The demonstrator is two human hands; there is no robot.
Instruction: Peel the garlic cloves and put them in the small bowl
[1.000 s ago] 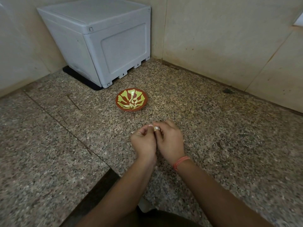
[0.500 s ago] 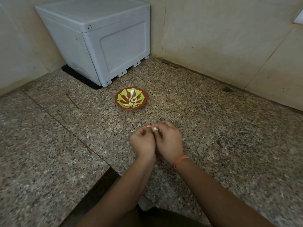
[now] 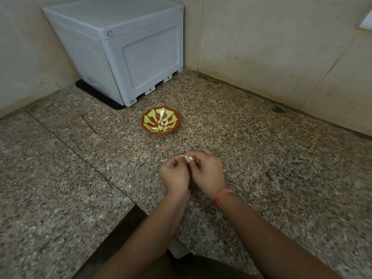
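Note:
A small red bowl (image 3: pixel 176 127) with a green pattern sits on the speckled granite floor and holds several peeled garlic cloves (image 3: pixel 162 125). Nearer to me, my left hand (image 3: pixel 174 175) and my right hand (image 3: pixel 208 173) are pressed together just above the floor. Their fingertips pinch one pale garlic clove (image 3: pixel 189 158), most of which is hidden by the fingers. An orange band circles my right wrist.
A grey plastic box (image 3: pixel 128 51) stands in the corner behind the bowl, on a dark mat. Beige walls (image 3: pixel 271 47) close off the back and right. A dark strip (image 3: pixel 120 236) runs along the floor by my left forearm.
Both hands stay joined on the clove, with only small finger movements. The bowl has not moved.

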